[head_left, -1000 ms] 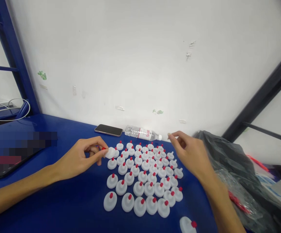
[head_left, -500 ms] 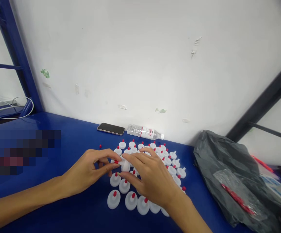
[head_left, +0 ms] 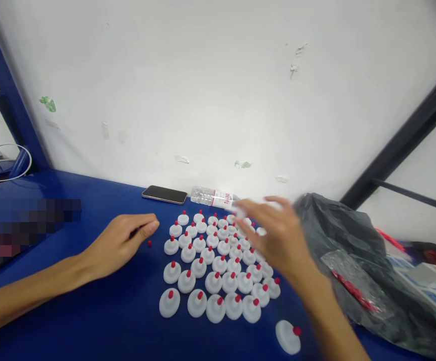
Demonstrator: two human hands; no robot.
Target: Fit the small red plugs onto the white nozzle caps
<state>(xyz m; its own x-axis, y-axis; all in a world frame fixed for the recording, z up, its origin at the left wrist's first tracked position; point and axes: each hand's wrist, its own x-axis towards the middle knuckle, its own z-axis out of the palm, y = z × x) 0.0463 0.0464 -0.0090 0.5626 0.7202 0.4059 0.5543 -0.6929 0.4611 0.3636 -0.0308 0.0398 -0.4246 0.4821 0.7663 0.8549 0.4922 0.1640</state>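
Many white nozzle caps (head_left: 213,283) with small red tips stand in rows on the blue table. To their left, my left hand (head_left: 127,240) is closed, thumb pressed on the bent index finger; anything inside it is hidden. A loose red tip (head_left: 149,243) lies just under its fingertips. My right hand (head_left: 278,233), smeared by motion, is over the right rear of the group. Between its thumb and fingers there is a blurred white nozzle cap (head_left: 239,211). One tipped cap (head_left: 288,337) lies apart at the front right, tilted on its side.
A phone (head_left: 164,194) and a clear plastic bottle (head_left: 212,197) lie along the wall. At the right is a dark plastic bag (head_left: 326,235) with a clear pouch of red pieces (head_left: 353,288) on it. A pixelated patch covers something at the left.
My hands were together at a white nozzle cap and a red tip; now they are apart. The right hand has moved right and back with a white cap, the left hand leftward.
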